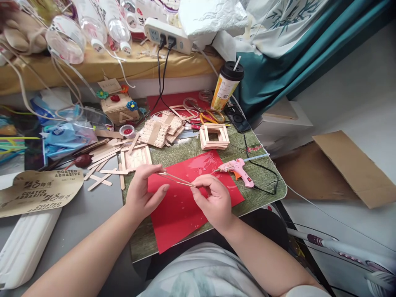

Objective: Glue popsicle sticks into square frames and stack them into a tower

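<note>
While the thin wooden piece (177,179) sits above the red sheet (173,225), long axis running left-far to right-near, right hand (215,201) pinches its near end and left hand (144,192) holds its far end, thumb spread.

- Reads "COATED ABRASIVE" repeatedly across the tan, curling paper sheet (46,187), with a fainter line seeming to say "GRIT 240".
- Carries a QR code and illegible print on the tall yellow-and-white cup (225,88)'s white label (229,83).
</note>
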The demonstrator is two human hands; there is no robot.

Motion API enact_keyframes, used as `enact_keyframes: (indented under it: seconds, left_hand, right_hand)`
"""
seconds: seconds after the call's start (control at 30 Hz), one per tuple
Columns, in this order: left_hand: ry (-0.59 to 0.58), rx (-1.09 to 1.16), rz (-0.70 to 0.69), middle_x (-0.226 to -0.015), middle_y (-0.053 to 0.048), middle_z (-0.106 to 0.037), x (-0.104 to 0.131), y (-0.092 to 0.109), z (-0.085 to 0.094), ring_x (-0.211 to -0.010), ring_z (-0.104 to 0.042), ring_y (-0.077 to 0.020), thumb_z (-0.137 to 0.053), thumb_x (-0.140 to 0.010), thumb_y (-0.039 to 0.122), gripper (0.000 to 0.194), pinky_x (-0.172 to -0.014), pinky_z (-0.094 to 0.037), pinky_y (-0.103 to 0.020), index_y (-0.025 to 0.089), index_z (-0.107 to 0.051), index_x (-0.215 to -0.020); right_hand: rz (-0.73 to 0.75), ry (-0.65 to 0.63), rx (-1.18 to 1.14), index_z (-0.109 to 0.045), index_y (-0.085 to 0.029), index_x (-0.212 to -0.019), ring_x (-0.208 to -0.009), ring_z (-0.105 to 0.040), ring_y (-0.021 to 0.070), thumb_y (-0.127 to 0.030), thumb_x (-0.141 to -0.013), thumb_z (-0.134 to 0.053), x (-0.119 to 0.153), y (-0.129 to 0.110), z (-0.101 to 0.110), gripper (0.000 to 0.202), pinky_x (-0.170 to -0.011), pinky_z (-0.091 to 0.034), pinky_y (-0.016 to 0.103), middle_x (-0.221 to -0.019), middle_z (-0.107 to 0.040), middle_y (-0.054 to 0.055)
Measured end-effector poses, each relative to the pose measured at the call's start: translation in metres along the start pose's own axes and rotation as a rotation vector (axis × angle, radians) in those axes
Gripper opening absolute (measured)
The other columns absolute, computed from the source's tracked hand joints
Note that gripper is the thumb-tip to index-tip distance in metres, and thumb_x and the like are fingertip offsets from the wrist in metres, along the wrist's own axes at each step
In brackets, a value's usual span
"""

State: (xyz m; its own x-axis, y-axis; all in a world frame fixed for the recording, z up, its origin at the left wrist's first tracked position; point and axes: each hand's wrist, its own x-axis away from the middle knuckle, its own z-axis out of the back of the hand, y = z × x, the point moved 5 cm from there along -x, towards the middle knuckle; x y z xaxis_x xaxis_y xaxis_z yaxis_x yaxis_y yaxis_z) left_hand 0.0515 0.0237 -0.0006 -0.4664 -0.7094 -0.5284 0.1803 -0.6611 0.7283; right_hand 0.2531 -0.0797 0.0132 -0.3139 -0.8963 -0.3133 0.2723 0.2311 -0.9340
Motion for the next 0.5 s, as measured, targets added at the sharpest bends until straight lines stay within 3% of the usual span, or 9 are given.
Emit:
enact_keyframes:
  seconds: [0.17,0.3,0.5]
  left_hand:
    - [-0.107,0.249,0.039,-0.104,-0.010,-0.071,0.0002,0.0002,-0.0035,-0.096,-0.068,-0.0253,-0.065,-0.099,0.028,0.028,-0.087,-0.056,-0.045,0.025,-0.065,-0.127]
    - [-0.109,0.419,0.042,-0.101,-0.009,-0.074,-0.0028,0.0031,-0.0046,-0.097,-0.069,-0.0247,-0.066,-0.099,0.021,0.021,-0.090,-0.056,-0.046,0.026,-0.070,-0.119]
    - [-0.073,0.457,0.076,-0.097,-0.007,-0.075,-0.0072,0.0032,-0.0026,-0.096,-0.071,-0.0221,-0.067,-0.098,0.015,0.015,-0.091,-0.057,-0.043,0.025,-0.074,-0.108]
  right_hand:
    - [0.045,-0.011,0.069,-0.070,-0.027,-0.099,-0.087,-0.070,0.0216,-0.021,-0.095,-0.069,-0.0061,-0.0061,0.0089,0.007,-0.083,-0.062,0.040,-0.094,-0.072,0.004]
    - [0.047,-0.031,0.074,-0.069,-0.027,-0.096,-0.087,-0.070,0.0217,-0.021,-0.095,-0.068,-0.0076,-0.0097,0.0115,0.006,-0.082,-0.062,0.040,-0.092,-0.072,0.004]
    - [0.060,-0.058,0.048,-0.069,-0.027,-0.097,-0.089,-0.071,0.0215,-0.019,-0.095,-0.070,-0.0054,-0.0109,0.0107,0.008,-0.084,-0.061,0.040,-0.095,-0.073,0.004]
